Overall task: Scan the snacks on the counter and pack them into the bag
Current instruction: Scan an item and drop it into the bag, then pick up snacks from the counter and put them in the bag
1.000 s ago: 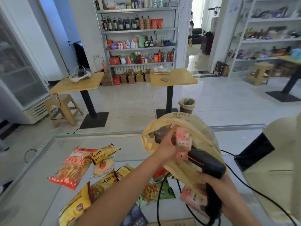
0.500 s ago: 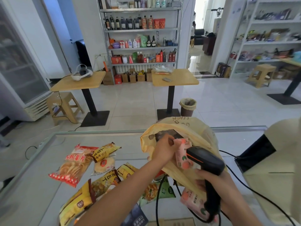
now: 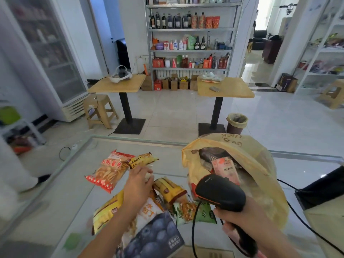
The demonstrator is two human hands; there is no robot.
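My left hand (image 3: 138, 183) reaches over the snack pile on the glass counter (image 3: 55, 198), its fingertips on a small pale round snack pack (image 3: 149, 175); whether it grips the pack I cannot tell. Around it lie a red chip bag (image 3: 108, 171), yellow packs (image 3: 143, 160) (image 3: 168, 189), a green pack (image 3: 193, 211) and a blueberry-print bag (image 3: 154, 237). My right hand (image 3: 240, 222) grips a black barcode scanner (image 3: 220, 192). Behind the scanner stands the open yellow plastic bag (image 3: 247, 157), with a pink snack pack (image 3: 224, 168) in its mouth.
The scanner's black cable (image 3: 193, 229) hangs over the counter's near edge, and another cable (image 3: 301, 218) runs to the right. A dark device (image 3: 323, 187) sits at the right edge. Beyond the counter are two wooden tables (image 3: 116, 86) (image 3: 226, 88), a bin (image 3: 236, 123) and shelves (image 3: 189, 51).
My left hand let go of the pink pack, which now sits in the bag, and moved left to the snack pile. The scanner has stayed beside the bag.
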